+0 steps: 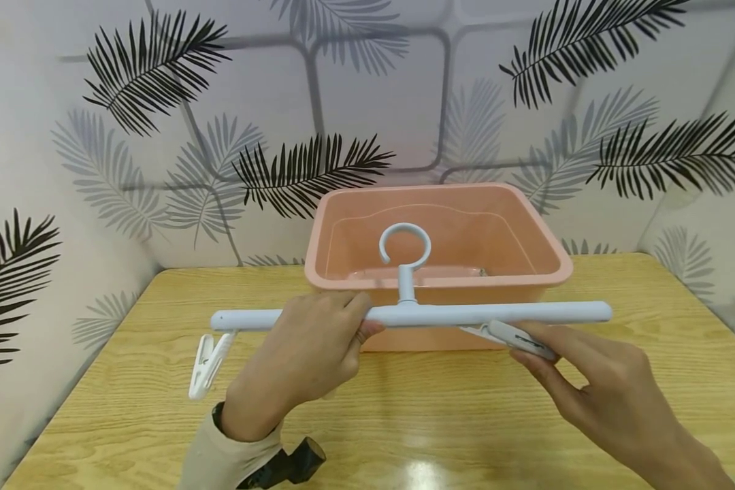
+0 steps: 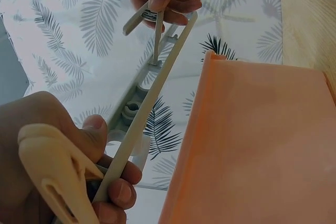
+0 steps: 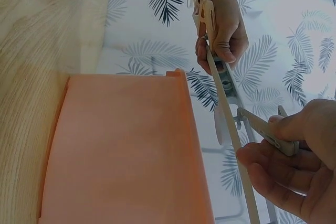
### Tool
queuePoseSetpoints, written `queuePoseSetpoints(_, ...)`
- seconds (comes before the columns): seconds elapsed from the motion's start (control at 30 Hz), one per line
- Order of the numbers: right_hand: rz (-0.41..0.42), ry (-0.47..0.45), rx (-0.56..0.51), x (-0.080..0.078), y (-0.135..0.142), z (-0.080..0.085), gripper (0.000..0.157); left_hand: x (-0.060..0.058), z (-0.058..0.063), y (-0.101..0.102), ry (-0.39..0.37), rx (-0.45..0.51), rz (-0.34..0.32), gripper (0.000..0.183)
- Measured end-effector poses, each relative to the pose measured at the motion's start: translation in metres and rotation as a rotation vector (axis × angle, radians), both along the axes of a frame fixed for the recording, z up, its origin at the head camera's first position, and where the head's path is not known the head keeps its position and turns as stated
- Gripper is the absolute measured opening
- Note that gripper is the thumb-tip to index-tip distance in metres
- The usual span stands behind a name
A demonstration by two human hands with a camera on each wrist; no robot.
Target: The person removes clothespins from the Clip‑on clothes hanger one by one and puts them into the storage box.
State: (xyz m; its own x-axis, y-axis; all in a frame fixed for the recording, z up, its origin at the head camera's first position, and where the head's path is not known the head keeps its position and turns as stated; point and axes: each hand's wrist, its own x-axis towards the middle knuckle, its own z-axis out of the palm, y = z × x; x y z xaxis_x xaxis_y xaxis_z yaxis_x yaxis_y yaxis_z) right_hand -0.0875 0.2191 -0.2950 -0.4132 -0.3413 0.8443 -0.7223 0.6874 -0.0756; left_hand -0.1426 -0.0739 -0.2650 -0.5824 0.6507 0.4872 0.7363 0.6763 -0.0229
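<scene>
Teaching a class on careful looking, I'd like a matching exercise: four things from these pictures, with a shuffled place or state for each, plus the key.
Column one
1. Left hand
2. Hook
3. Right hand
4. Tub

Column two
A. Pinches a clip
B. Salmon pink, standing on the table
C. Grips the bar
D. Curves above the middle of the bar

Right pairs: 1-C, 2-D, 3-A, 4-B
</scene>
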Motion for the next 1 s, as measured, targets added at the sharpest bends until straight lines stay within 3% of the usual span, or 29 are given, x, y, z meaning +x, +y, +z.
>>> queuePoseSetpoints(1.0, 0.054, 0.056, 0.015, 0.0011, -0.0025, 0.0056, 0.042, -0.0020, 0.0017, 0.0012, -0.014, -0.022, 0.000, 0.031)
